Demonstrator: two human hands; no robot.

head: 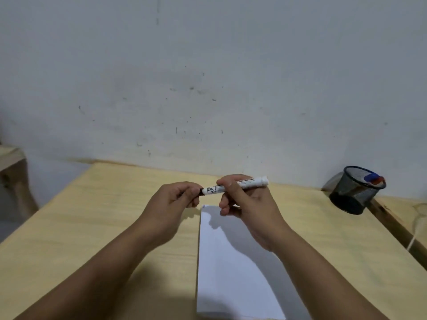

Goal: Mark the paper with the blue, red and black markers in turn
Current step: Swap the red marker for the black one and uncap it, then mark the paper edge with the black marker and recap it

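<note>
- The paper (231, 269) lies flat on the table (92, 227), below both hands and touched by neither; a hard tug on the cap could jerk the tip across the sheet.
- The black marker (233, 184) is held level above the paper's far edge: right hand (245, 204) fingers curled round its barrel, left hand (175, 199) fingertips pinching the dark cap end, probably still seated.
- The blue and red markers (373, 179) stand in the mesh cup (353, 192), well apart.
</note>
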